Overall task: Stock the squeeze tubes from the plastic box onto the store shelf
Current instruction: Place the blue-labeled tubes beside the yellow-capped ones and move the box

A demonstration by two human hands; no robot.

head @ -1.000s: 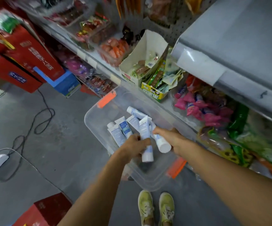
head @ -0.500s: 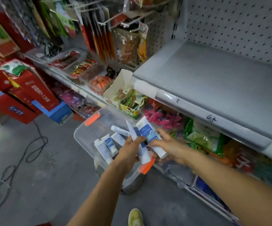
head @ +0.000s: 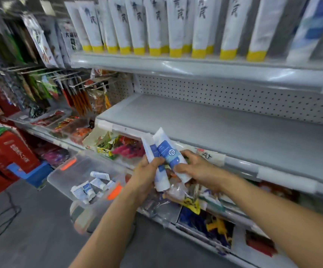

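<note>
Holding two squeeze tubes [head: 163, 151] in front of the bare grey store shelf [head: 214, 128], which is lying at one o'clock of the hands. The left hand [head: 147, 171] is curling round one tube and the right hand [head: 197, 169] is clamping the other. The tubes are touching, crimped ends pointing toward eleven o'clock. More tubes are lying in the plastic box [head: 60, 176] at nine o'clock. Judged best: standing each tube cap-down, label outward, beginning against the pegboard [head: 234, 93] so later tubes are not toppling them.

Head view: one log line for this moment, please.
phase: held, not yet on shelf | left hand: grips left tube | right hand: grips right tube | plastic box: loose tubes inside
</note>
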